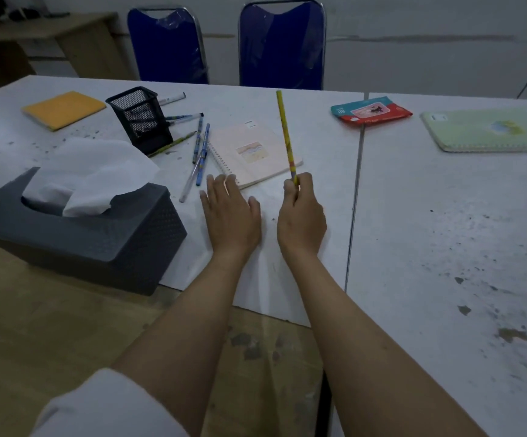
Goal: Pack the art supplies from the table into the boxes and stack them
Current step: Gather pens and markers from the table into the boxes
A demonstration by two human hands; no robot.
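one yellow pencil pinched upright by right hand, left hand flat.

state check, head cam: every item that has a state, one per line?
Yellow pencil: pinched by right hand, pointing away.
Left hand: flat on table, holding nothing.
Mesh pen holder: upright; contents unclear.
Pens: loose on table beside holder.
Pink spiral notebook: closed, flat.
Yellow notebook: closed, flat.
Green notebook: closed, flat.
Tissue box: tissue pulled up.
Wet wipes pack: flat; flap unclear.
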